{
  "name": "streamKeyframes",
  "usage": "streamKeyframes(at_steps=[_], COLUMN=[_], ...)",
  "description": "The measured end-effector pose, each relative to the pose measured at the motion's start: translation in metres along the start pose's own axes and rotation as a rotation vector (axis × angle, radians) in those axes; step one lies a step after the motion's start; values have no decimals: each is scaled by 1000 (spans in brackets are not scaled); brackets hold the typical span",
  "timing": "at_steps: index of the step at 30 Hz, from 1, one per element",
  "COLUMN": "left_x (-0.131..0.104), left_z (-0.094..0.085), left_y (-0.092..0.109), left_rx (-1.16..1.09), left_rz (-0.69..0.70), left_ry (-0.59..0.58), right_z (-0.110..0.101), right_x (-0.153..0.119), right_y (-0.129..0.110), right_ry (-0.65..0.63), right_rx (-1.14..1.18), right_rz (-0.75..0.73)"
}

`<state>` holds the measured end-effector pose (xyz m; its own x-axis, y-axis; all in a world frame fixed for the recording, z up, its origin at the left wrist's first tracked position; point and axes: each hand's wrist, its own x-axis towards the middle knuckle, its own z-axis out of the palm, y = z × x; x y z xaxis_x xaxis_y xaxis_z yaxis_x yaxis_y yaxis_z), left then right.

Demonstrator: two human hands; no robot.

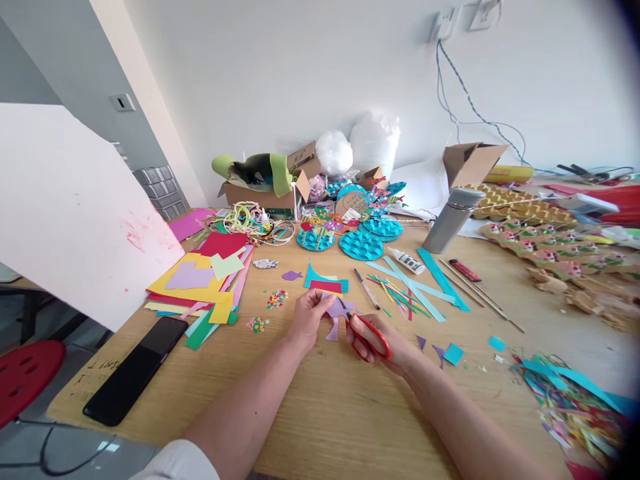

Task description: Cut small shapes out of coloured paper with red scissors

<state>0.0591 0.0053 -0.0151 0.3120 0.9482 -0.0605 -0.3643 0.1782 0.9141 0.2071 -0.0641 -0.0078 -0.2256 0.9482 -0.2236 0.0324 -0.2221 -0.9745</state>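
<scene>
My left hand (309, 319) pinches a piece of purple paper (327, 304) over the middle of the table. Red-handled scissors (379, 339) are in my right hand (387, 340), fingers through the loops, with the blades at the purple paper's right side. A purple strip (333, 330) hangs or lies just below the paper; I cannot tell whether it is still attached. Beyond my hands lie red and blue paper pieces (326, 286). A purple fish-shaped cutout (292, 275) is to their left, near a patterned fish cutout (265, 264).
Stacked coloured paper (200, 280) and a black phone (135, 370) lie left. A pen (367, 289), glue bottle (407, 261) and grey flask (453, 220) stand or lie ahead right. Blue scalloped discs (361, 246) sit behind. Paper scraps (565, 393) heap at right.
</scene>
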Motion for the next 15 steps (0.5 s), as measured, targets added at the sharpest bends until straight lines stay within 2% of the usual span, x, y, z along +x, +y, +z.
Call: streamKeyframes(at_steps=[15], left_x=[-3], left_z=[-3], left_y=[5], left_rx=[34], left_rz=[-104], left_ry=[-104], right_z=[0], right_x=[-3], right_y=[-5], right_ry=[-3], right_rx=[12], right_rz=[4])
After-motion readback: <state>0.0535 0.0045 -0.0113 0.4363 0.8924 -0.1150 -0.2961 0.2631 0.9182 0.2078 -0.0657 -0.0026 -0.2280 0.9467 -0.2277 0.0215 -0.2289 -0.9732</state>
